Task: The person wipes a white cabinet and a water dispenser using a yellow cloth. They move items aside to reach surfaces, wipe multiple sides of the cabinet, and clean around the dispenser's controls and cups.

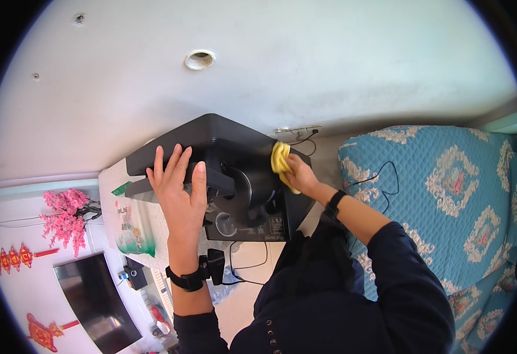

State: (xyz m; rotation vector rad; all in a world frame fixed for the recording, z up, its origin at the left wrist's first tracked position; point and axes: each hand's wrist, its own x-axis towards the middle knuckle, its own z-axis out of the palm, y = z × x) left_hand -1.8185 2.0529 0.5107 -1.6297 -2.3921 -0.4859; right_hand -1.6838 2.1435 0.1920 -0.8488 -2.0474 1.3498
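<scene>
A black appliance, apparently a water dispenser [240, 177], stands against the wall before me. My left hand [178, 186] lies spread on a dark flap or panel at its left part, fingers apart. In my right hand [300, 175] is a folded yellow cloth [281, 160], pressed against the right side of the appliance. A round dark opening or container and a clear round part [226, 224] show in the middle of the appliance, partly behind my left hand. Black bands circle both wrists, the left one with a small black box.
Left of the appliance, a green-and-white plastic package [132, 221] lies on a lace-covered table [107, 181]. A blue quilted sofa cover [409, 177] with a thin black cable is at right. Another cable [249, 267] hangs below the appliance. A plug sits in the wall outlet [307, 131].
</scene>
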